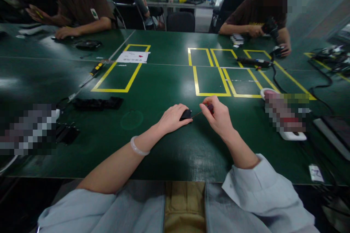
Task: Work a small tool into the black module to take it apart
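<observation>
Near the middle of the green table, my left hand (175, 117) presses a small black block-like part (186, 115) against the tabletop, fingers over it and thumb along its near side. My right hand (217, 114) is closed around the dark red handle of a thin screwdriver (210, 108). Its slender shaft points left, and the tip reaches the right end of the black part. Whether the tip sits inside the part or only touches it, I cannot tell. My left palm hides much of the part.
Left lie black strips (97, 103) and a yellow-black screwdriver (96, 68). A paper sheet (133, 56) lies by yellow tape outlines (213, 94). A corded black tool (254, 62) and a white-edged power strip (294, 135) are at right. Co-workers (90, 3) sit across the table.
</observation>
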The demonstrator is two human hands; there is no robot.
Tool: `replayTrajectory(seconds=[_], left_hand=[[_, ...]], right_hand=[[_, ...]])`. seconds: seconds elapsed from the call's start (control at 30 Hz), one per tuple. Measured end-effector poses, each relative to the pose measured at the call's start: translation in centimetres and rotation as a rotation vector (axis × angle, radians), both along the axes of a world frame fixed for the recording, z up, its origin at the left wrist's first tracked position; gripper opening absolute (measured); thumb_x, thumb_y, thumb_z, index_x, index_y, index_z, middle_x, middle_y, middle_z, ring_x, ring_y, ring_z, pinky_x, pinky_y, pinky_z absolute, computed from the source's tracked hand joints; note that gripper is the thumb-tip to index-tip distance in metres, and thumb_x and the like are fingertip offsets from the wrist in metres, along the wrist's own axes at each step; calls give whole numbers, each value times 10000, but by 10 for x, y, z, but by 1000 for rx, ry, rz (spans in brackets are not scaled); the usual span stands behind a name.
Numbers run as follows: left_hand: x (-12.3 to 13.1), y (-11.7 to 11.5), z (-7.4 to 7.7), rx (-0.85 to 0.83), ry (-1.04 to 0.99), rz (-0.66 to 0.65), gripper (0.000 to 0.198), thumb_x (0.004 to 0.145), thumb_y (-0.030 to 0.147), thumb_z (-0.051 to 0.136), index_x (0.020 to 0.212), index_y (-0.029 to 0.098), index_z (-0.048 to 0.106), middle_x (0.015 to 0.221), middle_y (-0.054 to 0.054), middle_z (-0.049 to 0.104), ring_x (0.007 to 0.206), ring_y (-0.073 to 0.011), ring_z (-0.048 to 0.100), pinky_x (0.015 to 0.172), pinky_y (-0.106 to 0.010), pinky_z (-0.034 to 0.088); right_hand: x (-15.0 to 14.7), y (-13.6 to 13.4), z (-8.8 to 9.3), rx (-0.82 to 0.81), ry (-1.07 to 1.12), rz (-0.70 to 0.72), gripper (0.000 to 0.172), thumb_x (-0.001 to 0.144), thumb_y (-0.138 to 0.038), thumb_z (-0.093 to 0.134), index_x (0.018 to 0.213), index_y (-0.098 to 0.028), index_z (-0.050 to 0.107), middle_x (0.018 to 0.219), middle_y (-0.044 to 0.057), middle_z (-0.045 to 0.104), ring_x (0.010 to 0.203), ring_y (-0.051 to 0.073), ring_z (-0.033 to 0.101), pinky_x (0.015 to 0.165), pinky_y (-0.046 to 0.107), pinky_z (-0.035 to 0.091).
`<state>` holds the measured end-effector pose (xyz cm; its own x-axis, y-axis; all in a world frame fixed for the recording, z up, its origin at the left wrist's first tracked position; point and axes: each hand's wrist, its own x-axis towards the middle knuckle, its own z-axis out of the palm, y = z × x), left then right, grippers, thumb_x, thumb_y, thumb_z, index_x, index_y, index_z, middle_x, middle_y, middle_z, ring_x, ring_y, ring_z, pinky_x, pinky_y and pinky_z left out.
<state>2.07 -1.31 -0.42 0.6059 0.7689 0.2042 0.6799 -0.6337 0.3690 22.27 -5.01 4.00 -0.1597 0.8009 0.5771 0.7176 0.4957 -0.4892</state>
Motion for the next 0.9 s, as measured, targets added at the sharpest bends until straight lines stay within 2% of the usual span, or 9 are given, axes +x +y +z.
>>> replayTrajectory(seconds=[0.07,0.23,0.33,0.43,0.6,0.7,0.9], left_hand=[[0,0,-1,-2,3,4,414,871,532,549,1129,209,529,1102,-72,601,1012,-249,570,881,-388,458],[0,0,-1,1,4,-7,422,874,535,544,1140,208,521,1123,-69,597,1023,-246,568,890,-384,457],[0,0,0,-6,3,-7,419,874,535,544,1135,208,521,1119,-68,600,1021,-245,570,893,-383,456],[0,0,1,-15,2,1,411,874,533,541,1131,213,522,1121,-68,598,1020,-245,570,892,-384,454],[0,0,-1,-3,8,4,416,871,546,537,1113,208,530,1101,-69,598,1005,-245,570,875,-381,456],[0,0,-1,-1,2,-3,420,873,541,540,1130,209,524,1116,-69,597,1012,-242,569,887,-382,455],[0,0,0,-11,-1,1,421,876,533,542,1144,209,521,1122,-73,597,1025,-244,569,893,-385,454]], right_hand=[[0,1,-1,1,4,-7,125,920,-340,475,922,-218,505,742,9,588,625,136,543,632,273,424],[-1,1,-3,17,37,-15,168,917,-226,405,1076,-207,458,743,-3,584,595,131,530,620,269,421],[0,0,-2,14,35,-14,192,902,-206,407,1087,-202,455,753,0,578,601,135,532,624,273,423],[0,-1,-1,9,24,-15,144,911,-254,431,1037,-207,482,766,11,579,653,146,558,664,285,437],[0,0,-2,-10,8,-18,163,907,-361,502,974,-212,498,725,-5,549,601,131,525,617,267,421],[0,0,-3,-8,33,-13,125,918,-293,456,1012,-215,478,750,-1,567,627,131,542,641,268,429],[0,-1,-2,-5,48,6,210,879,-210,436,1089,-215,441,726,-25,522,599,130,514,633,271,425]])
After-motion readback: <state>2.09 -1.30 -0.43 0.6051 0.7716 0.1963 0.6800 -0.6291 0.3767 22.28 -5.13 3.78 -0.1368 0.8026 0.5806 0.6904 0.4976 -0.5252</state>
